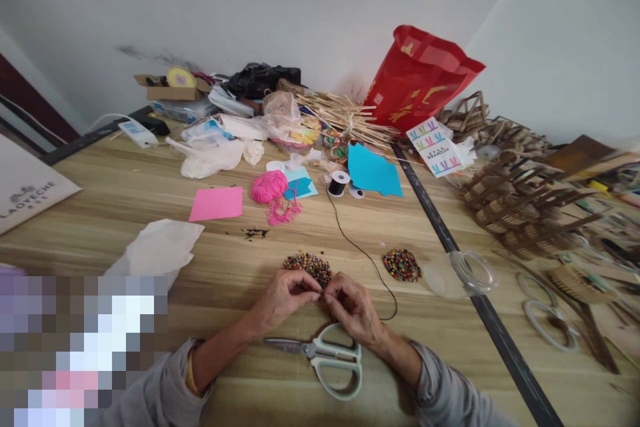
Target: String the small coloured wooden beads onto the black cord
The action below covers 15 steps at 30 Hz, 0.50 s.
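My left hand [286, 295] and my right hand [353, 307] meet fingertip to fingertip at the near edge of a pile of small multicoloured beads [307, 267]. Both are pinched closed. A thin black cord [367, 255] runs from its spool [339, 181], loops round and passes under my right hand, which appears to pinch it. Whatever sits in my left fingertips is too small to make out. Just below the hands lie scissors [337, 350] with pale handles, blades pointing left. Strung-looking beads [401, 265] form a bundle to the right.
Pink yarn [269, 187], a pink paper [217, 203] and blue sheets [375, 170] lie farther back. Clear tubing coils [475, 272] and woven baskets [520, 207] occupy the right. A red bag [420, 80] stands by the wall. White paper [155, 250] is at left, beside a blurred-out patch.
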Motion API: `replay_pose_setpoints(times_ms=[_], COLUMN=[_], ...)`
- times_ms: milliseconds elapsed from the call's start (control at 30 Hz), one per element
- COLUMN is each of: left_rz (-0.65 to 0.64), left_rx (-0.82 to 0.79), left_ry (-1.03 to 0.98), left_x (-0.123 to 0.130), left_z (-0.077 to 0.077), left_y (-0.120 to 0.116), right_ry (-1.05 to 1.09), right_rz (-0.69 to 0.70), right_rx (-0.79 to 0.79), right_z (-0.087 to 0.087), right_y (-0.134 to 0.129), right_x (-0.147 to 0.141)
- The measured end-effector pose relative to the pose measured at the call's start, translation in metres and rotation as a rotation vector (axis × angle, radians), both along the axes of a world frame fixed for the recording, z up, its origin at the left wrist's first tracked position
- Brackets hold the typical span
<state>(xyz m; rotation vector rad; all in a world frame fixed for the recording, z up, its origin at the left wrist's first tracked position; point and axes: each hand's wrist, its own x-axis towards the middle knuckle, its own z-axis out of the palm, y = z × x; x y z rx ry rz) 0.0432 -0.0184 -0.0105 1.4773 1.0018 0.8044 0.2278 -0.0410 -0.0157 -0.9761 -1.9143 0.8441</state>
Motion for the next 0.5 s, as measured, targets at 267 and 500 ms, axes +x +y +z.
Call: replay_pose_setpoints(times_ms=[267,500], left_rz=[-0.003,-0.028], left_rx=[-0.032,0.018], left_ry=[0.008,-0.017], left_x=[0.0008,-0.0001], left_z=[0.0042,0.0033], left_y=[-0.0006,0.0001], right_ry=[0.002,0.003], right_rz=[0.003,0.011], right_rx=[-0.009,-0.009], right_z=[0.0006,-0.0012], right_y=[-0.0008,-0.0009], right_x=[-0.0005,-0.0004])
